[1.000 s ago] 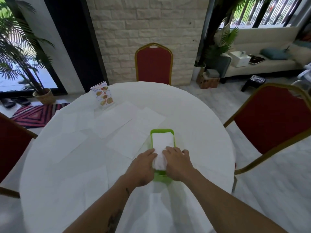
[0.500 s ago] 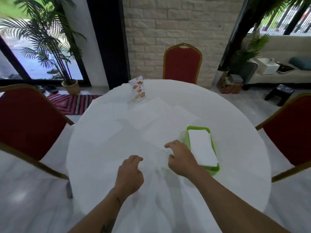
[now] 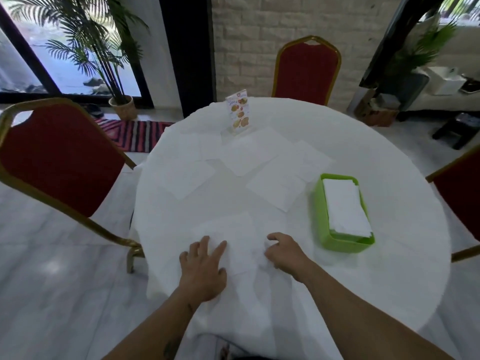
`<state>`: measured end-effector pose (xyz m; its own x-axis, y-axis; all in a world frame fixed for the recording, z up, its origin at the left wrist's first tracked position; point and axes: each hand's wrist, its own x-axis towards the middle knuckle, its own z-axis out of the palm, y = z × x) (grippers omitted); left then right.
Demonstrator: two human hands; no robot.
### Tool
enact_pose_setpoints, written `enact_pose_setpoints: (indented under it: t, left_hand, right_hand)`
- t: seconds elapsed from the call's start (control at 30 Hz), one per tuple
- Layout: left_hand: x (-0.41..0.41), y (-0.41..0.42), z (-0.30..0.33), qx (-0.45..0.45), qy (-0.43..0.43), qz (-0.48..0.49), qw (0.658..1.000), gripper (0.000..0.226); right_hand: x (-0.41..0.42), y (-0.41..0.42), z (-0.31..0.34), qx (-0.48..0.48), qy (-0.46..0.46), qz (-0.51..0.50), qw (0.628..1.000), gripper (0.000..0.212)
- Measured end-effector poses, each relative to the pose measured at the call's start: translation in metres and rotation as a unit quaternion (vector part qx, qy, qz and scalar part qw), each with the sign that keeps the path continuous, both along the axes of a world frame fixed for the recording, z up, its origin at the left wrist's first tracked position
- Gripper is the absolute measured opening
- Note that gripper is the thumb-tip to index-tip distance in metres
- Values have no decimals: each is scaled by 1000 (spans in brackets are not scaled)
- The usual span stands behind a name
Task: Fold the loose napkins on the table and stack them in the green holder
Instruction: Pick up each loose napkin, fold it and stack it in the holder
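No legible text, number or brand is found in the view. One printed item is present: a small upright menu card (image 3: 239, 111), set on the worktop (image 3: 389, 157) well beyond the fingers (image 3: 219, 249) of the left hand, at the far edge. Its face is printed with pictures of food and a small red emblem at the top; lines of lettering are indicated, but they are too small and blurred to be read.
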<state>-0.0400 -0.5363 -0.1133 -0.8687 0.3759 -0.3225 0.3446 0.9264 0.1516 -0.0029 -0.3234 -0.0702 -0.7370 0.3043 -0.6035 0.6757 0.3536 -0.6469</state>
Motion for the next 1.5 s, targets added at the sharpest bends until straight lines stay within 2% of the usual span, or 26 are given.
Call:
enact_pose_setpoints:
  t: [0.17, 0.33, 0.37, 0.47, 0.53, 0.6, 0.73, 0.8, 0.83, 0.9, 0.93, 1.03, 1.13, 1.23, 1.37, 1.5]
  left_hand:
    - [2, 16, 3, -3, -10, -45, 999, 67]
    - [2, 14, 0, 76, -26, -45, 996, 65]
    - [1, 12, 0, 101, -30, -37, 994, 65]
    - [-1, 6, 1, 169, -35, -12, 985, 62]
    - [-1, 2, 0, 205, -28, -8, 978, 58]
    - [-2, -2, -1, 244, -27, 9, 969, 55]
    - [-3, -9, -3, 308, -10, 83, 948, 47]
    - [-3, -13, -3, 326, 2, 117, 938, 43]
    - [-3, -16, -4, 331, 10, 130, 935, 41]
    - [-3, -20, -4, 329, 22, 153, 932, 38]
    - [-3, -21, -3, 323, 26, 160, 932, 38]
    - [-1, -22, -1, 285, 6, 132, 949, 48]
    - [2, -20, 5, 202, -46, 35, 978, 66]
    - [8, -13, 9, 134, -64, -48, 988, 71]
    - [13, -6, 13, 91, -88, -64, 990, 72]
    - [13, -7, 15, 90, -98, -62, 989, 75]
  right_hand:
    - [-2, -7, 2, -83, -19, -90, 992, 59]
    - [-3, -7, -6, -160, -39, -146, 975, 59]
    - [-4, -6, -4, -172, -42, -154, 972, 54]
    - [-5, -8, 3, -192, -40, -163, 967, 18]
    - [-8, -10, 1, -155, -15, -158, 975, 13]
    - [-12, -15, 3, -62, 35, -128, 989, 15]
    - [-13, -24, 13, 88, 131, -3, 987, 12]
    - [-11, -28, 15, 103, 124, 90, 983, 18]
    - [-10, -31, 14, 93, 92, 146, 981, 24]
    - [-7, -35, 6, 89, 15, 227, 970, 45]
    - [-6, -36, 3, 95, -4, 230, 969, 51]
    - [-4, -37, 0, 139, -5, 187, 973, 57]
    - [-5, -32, -3, 153, -30, 154, 976, 66]
    - [-7, -31, -5, 94, -25, 67, 993, 67]
    - [-10, -39, -8, -10, -10, -34, 999, 58]
    - [-4, -46, -17, -43, 12, -88, 995, 21]
